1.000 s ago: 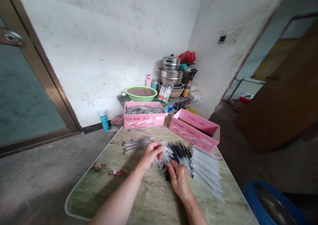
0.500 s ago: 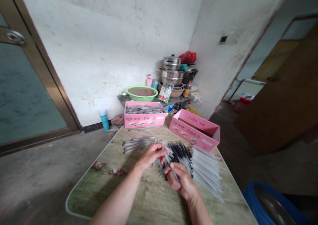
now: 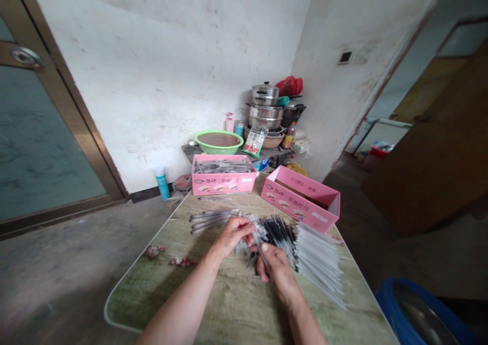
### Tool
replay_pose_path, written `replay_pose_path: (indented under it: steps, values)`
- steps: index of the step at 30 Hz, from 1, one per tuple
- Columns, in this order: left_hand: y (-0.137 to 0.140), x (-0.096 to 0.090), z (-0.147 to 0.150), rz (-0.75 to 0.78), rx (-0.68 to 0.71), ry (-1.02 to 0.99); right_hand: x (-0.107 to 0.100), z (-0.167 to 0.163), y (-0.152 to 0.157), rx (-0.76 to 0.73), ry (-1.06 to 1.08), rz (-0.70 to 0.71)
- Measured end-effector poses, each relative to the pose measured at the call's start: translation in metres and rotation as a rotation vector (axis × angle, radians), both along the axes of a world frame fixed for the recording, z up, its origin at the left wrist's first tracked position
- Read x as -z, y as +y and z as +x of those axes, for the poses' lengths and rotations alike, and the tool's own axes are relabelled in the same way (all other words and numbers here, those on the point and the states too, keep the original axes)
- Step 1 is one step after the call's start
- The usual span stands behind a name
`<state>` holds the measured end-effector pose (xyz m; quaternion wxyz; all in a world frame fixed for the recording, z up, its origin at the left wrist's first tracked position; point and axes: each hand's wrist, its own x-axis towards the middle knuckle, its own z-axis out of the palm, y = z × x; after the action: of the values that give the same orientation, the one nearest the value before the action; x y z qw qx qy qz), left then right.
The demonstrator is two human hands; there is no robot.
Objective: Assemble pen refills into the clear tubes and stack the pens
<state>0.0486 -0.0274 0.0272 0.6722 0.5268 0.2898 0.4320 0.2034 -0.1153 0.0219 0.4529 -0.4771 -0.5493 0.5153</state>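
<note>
My right hand (image 3: 277, 266) is closed round a slim pen (image 3: 264, 257), which slants up and left toward my other hand. With fingers pinched, my left hand (image 3: 235, 234) is at the upper end of this pen; what lies between its fingertips is too small to make out. Small clear pieces (image 3: 259, 228) lie scattered just beyond both hands. A pile of black-ended sticks, like pen refills (image 3: 280, 233), is right of them. Farther right, clear pen barrels (image 3: 320, 266) lie side by side. Several pens (image 3: 209, 219) rest left of my left hand.
At the table's (image 3: 160, 294) far edge stands a pink box full of pens (image 3: 224, 182). Another pink box (image 3: 301, 202) sits angled to its right. Behind are a green basin (image 3: 218, 149) and stacked pots (image 3: 265, 114). A blue tub (image 3: 389, 304) is at lower right.
My right hand has moved slightly up, and the pen in it stands a little steeper. My left hand stays pinched in nearly the same place. The view has shifted slightly.
</note>
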Motion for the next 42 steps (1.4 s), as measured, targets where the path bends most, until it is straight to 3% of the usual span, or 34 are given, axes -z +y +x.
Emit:
replay_pose_path:
  steps: [2,4,9,12,14,19,22,25,29,31,42]
  values:
    - [-0.002,-0.002,0.001,0.01,0.038,0.001,0.002,0.003,0.0,-0.069,0.12,-0.067]
    - [-0.003,-0.002,0.003,0.007,0.032,-0.004,0.004,0.005,0.001,-0.066,0.08,-0.031]
    - [-0.002,0.001,0.007,-0.073,-0.066,-0.024,0.007,0.0,0.001,0.221,-0.558,0.405]
    - [-0.001,0.002,0.007,-0.099,-0.083,-0.019,0.007,-0.004,0.0,0.325,-0.785,0.531]
    - [-0.001,0.001,0.007,-0.093,-0.083,-0.009,0.006,-0.005,-0.001,0.319,-0.718,0.49]
    - [-0.002,-0.003,0.002,-0.043,0.004,-0.015,0.0,-0.002,0.0,0.017,-0.07,0.095]
    - [-0.004,-0.001,0.004,-0.02,0.061,-0.014,-0.001,0.001,0.002,-0.06,0.097,-0.006]
    - [-0.003,0.002,0.008,-0.024,0.013,0.003,0.002,0.002,0.002,0.027,-0.061,0.076]
    - [0.002,0.004,0.007,-0.092,-0.157,-0.04,0.007,-0.001,-0.002,0.208,-0.598,0.411]
    - [0.005,0.004,0.003,-0.136,-0.198,-0.098,0.009,-0.002,-0.005,0.225,-0.756,0.498]
    - [0.006,0.001,-0.001,-0.058,-0.13,-0.132,0.016,0.008,-0.001,0.303,-0.774,0.461]
